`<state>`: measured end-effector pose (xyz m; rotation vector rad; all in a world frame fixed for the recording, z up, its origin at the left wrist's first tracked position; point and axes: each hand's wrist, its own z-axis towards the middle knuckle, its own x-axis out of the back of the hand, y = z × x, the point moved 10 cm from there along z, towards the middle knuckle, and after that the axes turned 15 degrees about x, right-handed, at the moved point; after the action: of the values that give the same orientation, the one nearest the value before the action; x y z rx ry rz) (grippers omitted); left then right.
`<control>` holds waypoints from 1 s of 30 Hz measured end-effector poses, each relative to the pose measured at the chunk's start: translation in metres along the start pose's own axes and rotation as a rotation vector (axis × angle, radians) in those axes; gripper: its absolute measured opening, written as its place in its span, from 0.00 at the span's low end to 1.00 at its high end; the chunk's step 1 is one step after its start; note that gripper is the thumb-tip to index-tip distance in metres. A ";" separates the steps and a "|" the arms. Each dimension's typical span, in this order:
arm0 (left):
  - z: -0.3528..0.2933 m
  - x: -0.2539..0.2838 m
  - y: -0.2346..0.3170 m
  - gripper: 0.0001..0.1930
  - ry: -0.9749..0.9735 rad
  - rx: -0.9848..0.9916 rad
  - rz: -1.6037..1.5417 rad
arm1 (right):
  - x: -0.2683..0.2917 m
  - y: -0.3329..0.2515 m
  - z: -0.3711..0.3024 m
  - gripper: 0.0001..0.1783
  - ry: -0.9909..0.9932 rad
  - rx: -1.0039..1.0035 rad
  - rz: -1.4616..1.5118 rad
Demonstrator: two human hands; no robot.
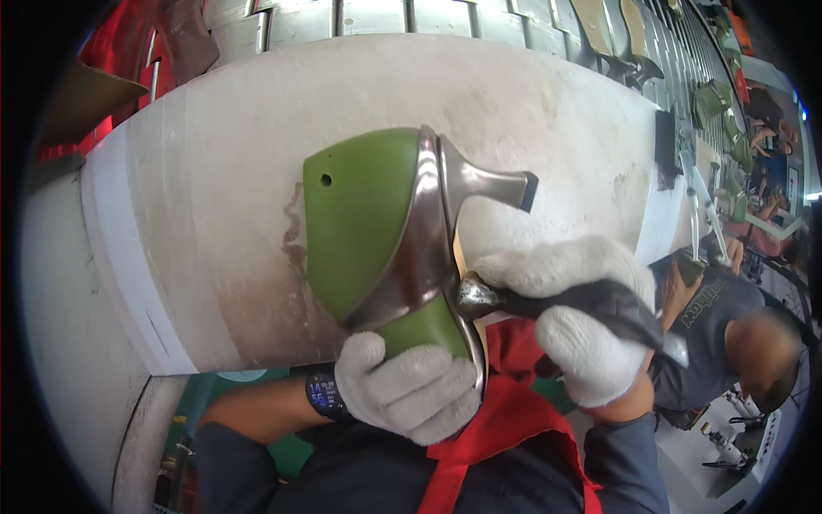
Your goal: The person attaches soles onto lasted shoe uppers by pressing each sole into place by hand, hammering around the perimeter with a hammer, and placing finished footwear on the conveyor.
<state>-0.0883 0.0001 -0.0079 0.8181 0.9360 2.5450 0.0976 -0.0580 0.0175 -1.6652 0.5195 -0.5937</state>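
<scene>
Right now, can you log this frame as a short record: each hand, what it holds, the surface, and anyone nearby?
left hand: white knit glove, gripping the green plastic shoe last at its lower end
shoe: metallic silver high-heeled upper fitted on the last, heel pointing right
right hand: white knit glove, holding a dark-handled tool with its metal tip against the shoe edge
surface: worn white curved worktable
nearby: another person in a grey shirt, lower right

Bright, even overhead light; sheen glints off the metallic shoe (428, 248); fisheye bends edges into a black, softly blurred rim.
</scene>
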 end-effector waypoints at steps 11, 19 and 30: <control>-0.006 0.000 0.002 0.15 -0.001 -0.059 -0.072 | -0.013 -0.012 0.036 0.20 -0.154 0.026 0.061; 0.020 -0.003 0.002 0.06 -0.020 -0.028 -0.052 | -0.004 -0.009 0.041 0.20 -0.195 -0.068 0.027; 0.008 0.000 0.010 0.17 0.017 -0.048 -0.017 | -0.011 -0.027 0.039 0.12 -0.420 0.138 -0.120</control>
<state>-0.0841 -0.0029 0.0039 0.7732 0.8795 2.5530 0.1148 -0.0175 0.0373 -1.6375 0.0734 -0.3417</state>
